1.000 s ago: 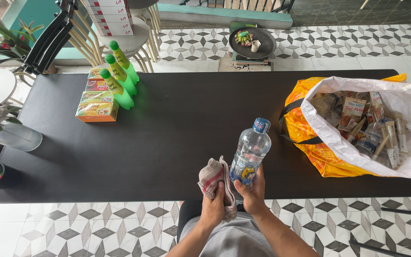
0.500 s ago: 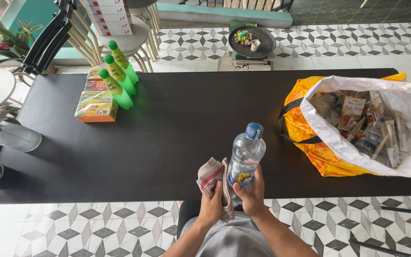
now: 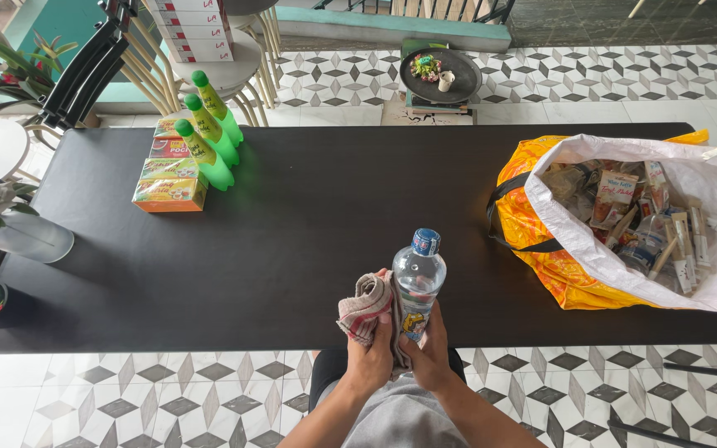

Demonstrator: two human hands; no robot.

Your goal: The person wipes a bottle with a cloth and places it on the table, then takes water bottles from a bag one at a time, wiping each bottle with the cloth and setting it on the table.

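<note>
Bottle [image 3: 417, 278] pulled in from a second ago; right hand [image 3: 431, 358] grips its base, left hand [image 3: 373, 358] now presses checked cloth [image 3: 365, 303] against it: wiping underway.

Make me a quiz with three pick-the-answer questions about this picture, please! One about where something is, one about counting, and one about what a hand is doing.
1. Where is the big shopping bag?
A. on the floor
B. on the right end of the black table
C. on a chair

2. How many green bottles stand by the boxes?
A. one
B. three
C. five

3. What is the left hand doing?
A. holding a checked cloth against the water bottle
B. lying flat on the table
C. reaching into the bag

Answers:
1 B, the bag sits on the tabletop at the right.
2 B, three green caps show in a row.
3 A, the cloth is bunched in that hand, while the right hand grips the bottle.
</note>
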